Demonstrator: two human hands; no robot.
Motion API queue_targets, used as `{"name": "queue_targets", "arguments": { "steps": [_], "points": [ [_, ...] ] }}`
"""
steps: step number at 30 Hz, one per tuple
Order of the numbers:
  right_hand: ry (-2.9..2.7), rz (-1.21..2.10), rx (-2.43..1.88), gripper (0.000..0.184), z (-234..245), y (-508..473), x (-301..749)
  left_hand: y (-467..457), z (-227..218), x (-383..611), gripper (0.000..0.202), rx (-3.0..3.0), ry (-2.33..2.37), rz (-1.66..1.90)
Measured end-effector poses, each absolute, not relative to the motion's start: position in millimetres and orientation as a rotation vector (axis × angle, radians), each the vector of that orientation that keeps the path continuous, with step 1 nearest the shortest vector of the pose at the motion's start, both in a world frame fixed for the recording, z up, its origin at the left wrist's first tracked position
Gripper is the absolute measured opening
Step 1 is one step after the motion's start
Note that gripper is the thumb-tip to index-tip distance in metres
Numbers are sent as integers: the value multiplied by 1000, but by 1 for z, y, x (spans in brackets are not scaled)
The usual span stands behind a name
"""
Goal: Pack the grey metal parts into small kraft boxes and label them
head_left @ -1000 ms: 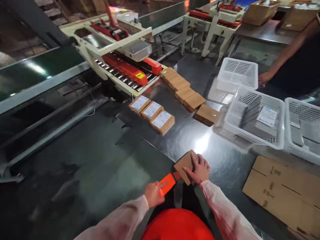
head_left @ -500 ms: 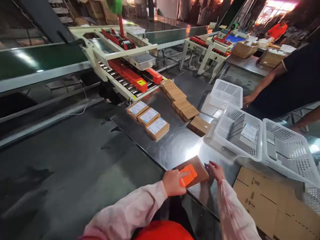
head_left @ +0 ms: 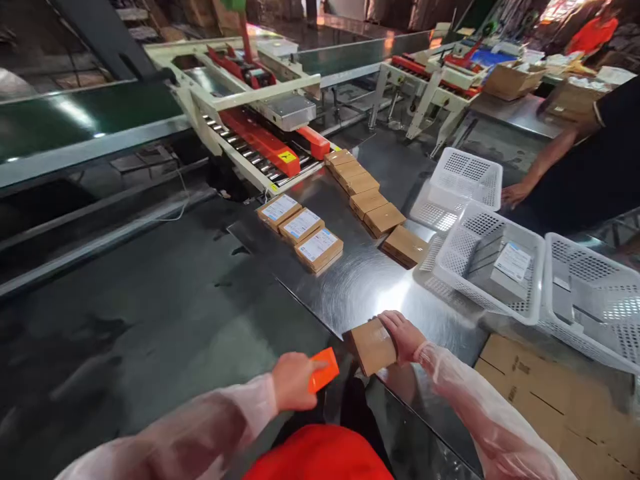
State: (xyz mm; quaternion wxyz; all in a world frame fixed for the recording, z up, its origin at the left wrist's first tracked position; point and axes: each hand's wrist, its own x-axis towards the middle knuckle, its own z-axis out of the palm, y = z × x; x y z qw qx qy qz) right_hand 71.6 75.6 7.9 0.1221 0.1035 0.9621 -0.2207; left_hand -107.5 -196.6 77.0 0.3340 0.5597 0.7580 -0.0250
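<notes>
My left hand (head_left: 295, 381) is closed around a flat, bright orange hand tool (head_left: 326, 369), its exact kind unclear. It is off the table's near edge, apart from the box. My right hand (head_left: 404, 337) grips the right end of a small brown cardboard box (head_left: 371, 345), which is tilted at the edge of the metal table (head_left: 350, 297). A shiny strip shows on the box. Farther up the table lie boxes with white labels (head_left: 319, 245) and a row of unlabelled brown boxes (head_left: 384, 219).
White perforated baskets (head_left: 493, 267) stand at the right; one holds a labelled box (head_left: 513, 262). Flattened cardboard (head_left: 540, 400) lies at lower right. A roller machine with red side guards (head_left: 265, 143) adjoins the far end. Another person's hand (head_left: 515, 193) is by the baskets.
My left hand has drawn the orange tool off the box, to the left and down. My right hand has come onto the box's right end, and the box has turned.
</notes>
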Motion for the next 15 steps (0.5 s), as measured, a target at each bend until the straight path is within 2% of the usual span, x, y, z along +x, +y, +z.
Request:
{"name": "queue_targets", "arguments": {
  "steps": [3, 8, 12, 15],
  "points": [
    [2812, -671, 216, 121, -1, 59, 61, -230, 39, -113, 72, 1329, 2004, -5],
    [2842, -827, 145, 119, -18, 34, 52, -237, -5, -114, 69, 1333, 1960, 173],
    [2873, -1117, 23, 130, -26, 35, 65, -245, 9, -126, 56, 1466, 1939, 409],
    [2852, -959, 181, 124, -31, 43, 90, -220, 37, -122, 55, 1619, 1915, 407]
  ]
}}
